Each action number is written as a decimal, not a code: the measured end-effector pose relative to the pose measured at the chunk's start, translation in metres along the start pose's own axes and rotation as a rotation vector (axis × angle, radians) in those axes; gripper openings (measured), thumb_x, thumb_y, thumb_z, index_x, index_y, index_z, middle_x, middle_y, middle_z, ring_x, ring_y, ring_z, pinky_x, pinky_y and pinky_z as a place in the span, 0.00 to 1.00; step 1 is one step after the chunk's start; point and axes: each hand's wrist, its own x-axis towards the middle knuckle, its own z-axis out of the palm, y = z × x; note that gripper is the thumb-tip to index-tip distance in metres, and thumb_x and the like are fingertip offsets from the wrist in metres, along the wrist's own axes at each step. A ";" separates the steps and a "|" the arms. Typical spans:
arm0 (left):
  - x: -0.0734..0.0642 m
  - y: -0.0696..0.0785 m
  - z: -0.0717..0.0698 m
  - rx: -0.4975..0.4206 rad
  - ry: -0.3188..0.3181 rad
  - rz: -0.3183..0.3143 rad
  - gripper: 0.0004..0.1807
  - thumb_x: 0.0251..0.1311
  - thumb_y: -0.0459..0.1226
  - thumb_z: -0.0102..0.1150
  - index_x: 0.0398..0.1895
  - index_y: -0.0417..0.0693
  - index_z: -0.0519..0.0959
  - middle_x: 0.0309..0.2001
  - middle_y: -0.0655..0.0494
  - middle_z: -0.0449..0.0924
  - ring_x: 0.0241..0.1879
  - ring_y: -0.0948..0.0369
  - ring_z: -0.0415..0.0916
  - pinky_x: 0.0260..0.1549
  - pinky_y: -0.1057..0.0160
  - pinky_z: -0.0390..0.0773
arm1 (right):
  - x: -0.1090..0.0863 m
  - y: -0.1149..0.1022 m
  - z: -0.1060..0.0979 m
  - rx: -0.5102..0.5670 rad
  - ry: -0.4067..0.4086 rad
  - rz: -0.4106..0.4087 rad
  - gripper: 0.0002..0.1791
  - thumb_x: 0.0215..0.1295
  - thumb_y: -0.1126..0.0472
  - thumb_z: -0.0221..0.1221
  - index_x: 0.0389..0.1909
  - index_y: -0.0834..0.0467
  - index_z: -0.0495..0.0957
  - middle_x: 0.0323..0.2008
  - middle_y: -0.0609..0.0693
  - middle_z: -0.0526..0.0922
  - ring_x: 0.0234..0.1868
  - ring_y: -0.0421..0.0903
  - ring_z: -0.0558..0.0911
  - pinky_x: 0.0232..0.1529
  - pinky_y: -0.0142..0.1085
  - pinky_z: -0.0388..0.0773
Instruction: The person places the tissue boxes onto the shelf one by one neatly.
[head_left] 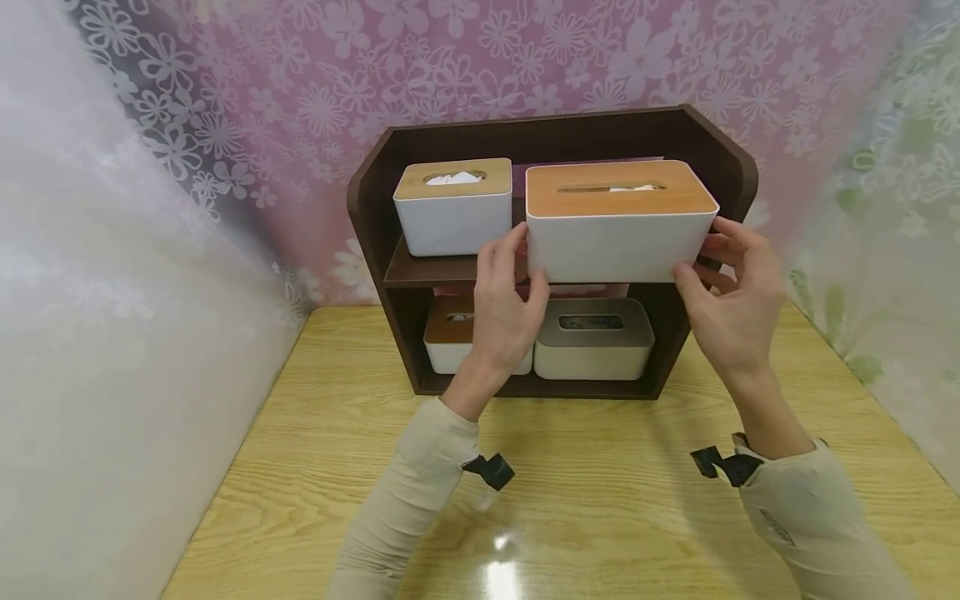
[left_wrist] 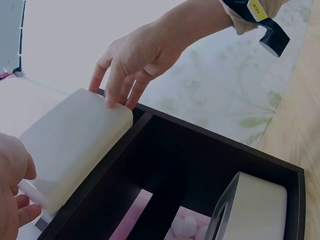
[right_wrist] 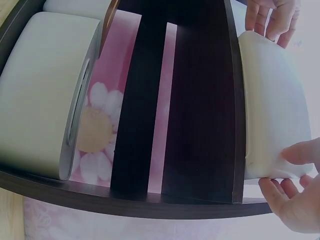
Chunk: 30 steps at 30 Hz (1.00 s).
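Evidently both hands had the large tissue box (head_left: 621,221) between them: the left hand (head_left: 507,310) curled fingers and thumb round its left end, and the right hand (head_left: 733,302) gripped the right end, fingers behind and thumb at the front lower corner. The box lay directly ahead of the hands, its long axis running left to right, so each hand was about equally near its own end. It sat at the front edge of the shelf unit (head_left: 553,133), on the right half of the upper shelf and projecting forward over that edge; the wrist views showed its base against the shelf board. It was a white, round-cornered box with a wooden lid and a slot showing a bit of tissue. Just beside it to the left stood a smaller tissue box (head_left: 453,206) of the same make.
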 end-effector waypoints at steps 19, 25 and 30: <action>0.002 0.009 -0.004 0.008 -0.187 -0.123 0.32 0.66 0.28 0.53 0.73 0.32 0.59 0.62 0.36 0.65 0.57 0.51 0.72 0.57 0.58 0.75 | -0.002 -0.012 -0.004 -0.022 -0.255 0.181 0.35 0.66 0.70 0.56 0.75 0.55 0.61 0.71 0.59 0.66 0.71 0.51 0.68 0.65 0.39 0.68; 0.004 0.009 -0.004 0.011 -0.241 -0.152 0.33 0.66 0.30 0.52 0.75 0.35 0.58 0.68 0.37 0.63 0.63 0.51 0.70 0.58 0.58 0.74 | 0.000 -0.009 -0.003 -0.016 -0.283 0.216 0.35 0.67 0.69 0.54 0.76 0.56 0.59 0.73 0.59 0.62 0.72 0.53 0.65 0.67 0.43 0.66; 0.009 0.004 -0.004 0.015 -0.248 -0.146 0.33 0.67 0.30 0.50 0.75 0.36 0.58 0.71 0.39 0.61 0.70 0.52 0.62 0.67 0.60 0.64 | 0.007 -0.009 0.002 -0.003 -0.303 0.219 0.35 0.67 0.67 0.55 0.76 0.54 0.59 0.74 0.57 0.62 0.73 0.50 0.64 0.68 0.43 0.65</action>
